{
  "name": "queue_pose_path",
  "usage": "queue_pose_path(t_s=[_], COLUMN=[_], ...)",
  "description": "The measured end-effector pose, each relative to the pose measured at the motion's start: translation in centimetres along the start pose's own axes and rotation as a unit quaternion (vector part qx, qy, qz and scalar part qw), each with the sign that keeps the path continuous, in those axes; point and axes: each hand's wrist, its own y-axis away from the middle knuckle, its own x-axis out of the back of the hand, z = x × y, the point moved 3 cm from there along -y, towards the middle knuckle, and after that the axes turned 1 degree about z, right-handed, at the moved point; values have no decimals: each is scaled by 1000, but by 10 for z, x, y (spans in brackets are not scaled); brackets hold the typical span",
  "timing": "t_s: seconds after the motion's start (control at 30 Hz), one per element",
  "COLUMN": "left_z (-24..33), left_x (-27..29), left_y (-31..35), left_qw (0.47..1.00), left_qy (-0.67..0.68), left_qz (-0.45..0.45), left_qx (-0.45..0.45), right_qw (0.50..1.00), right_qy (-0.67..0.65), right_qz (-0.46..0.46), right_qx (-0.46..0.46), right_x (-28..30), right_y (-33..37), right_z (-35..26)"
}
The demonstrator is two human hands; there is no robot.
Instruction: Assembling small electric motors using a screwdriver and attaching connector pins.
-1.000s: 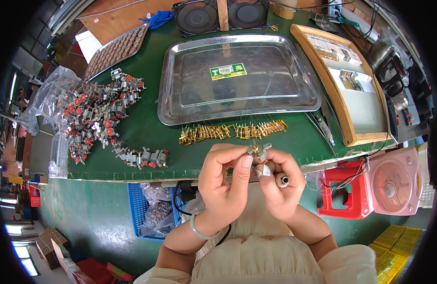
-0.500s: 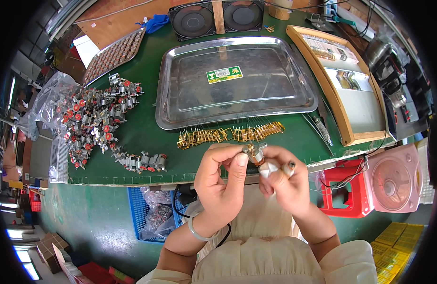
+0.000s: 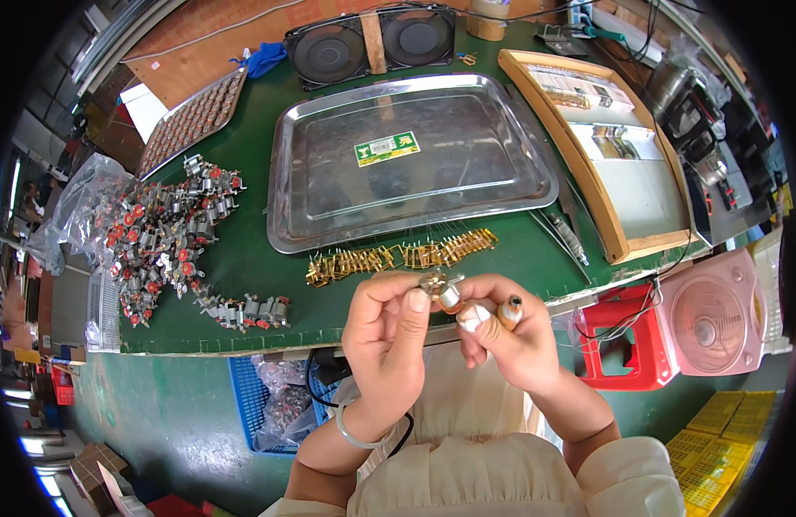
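Note:
My left hand (image 3: 393, 332) pinches a small round metal component (image 3: 441, 289) between thumb and fingertips, just past the table's front edge. Beside it, my right hand (image 3: 511, 336) is closed around a short tan stick with a dark end (image 3: 509, 312); most of the stick is hidden in the fist. White wrapping (image 3: 473, 317) shows at the right thumb. The right fingertips meet the component's right side. Just beyond both hands, a row of thin brass-coloured wire-frame parts (image 3: 445, 249) lies along the edge of a shiny metal tray (image 3: 411, 185).
A heap of small metal components with red parts (image 3: 169, 233) lies at left. Behind stand two black fans (image 3: 415, 36) and a plate of small round parts (image 3: 191, 122). Tweezers (image 3: 566, 250) and a wooden-framed box (image 3: 609, 233) are at right. A blue basket (image 3: 247, 405) sits below the table.
The whole view has shifted slightly, with the tabletop things lower and further left in the picture. Both hands keep their hold, and the component stays between them.

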Motion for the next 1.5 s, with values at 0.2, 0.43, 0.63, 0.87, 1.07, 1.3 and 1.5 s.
queue_pose_path(t_s=[0.2, 0.43, 0.63, 0.87, 1.07, 1.3, 1.5], left_z=[2, -4, -3, -7, -8, -7, -8], left_x=[14, 18, 20, 23, 21, 26, 35], left_y=[-4, -8, -10, -8, -6, -6, -10], left_qw=[994, 951, 952, 977, 977, 980, 987], left_qy=[58, 212, 189, 113, 104, 94, 77], left_qz=[-15, -60, -62, -75, -95, -98, -111], left_qx=[87, 219, 231, 164, 159, 146, 88], right_qw=[684, 620, 634, 764, 748, 765, 917], right_qy=[670, 765, 758, 609, 561, 531, 345], right_qz=[195, 114, 90, 7, -97, -115, -117], right_qx=[210, 131, 125, 212, 342, 345, 161], right_x=[58, 81, 87, 47, 14, 3, 0], right_y=[-13, -22, -24, -1, -6, -11, -16], right_z=[-50, -51, -50, -61, -43, -36, -27])
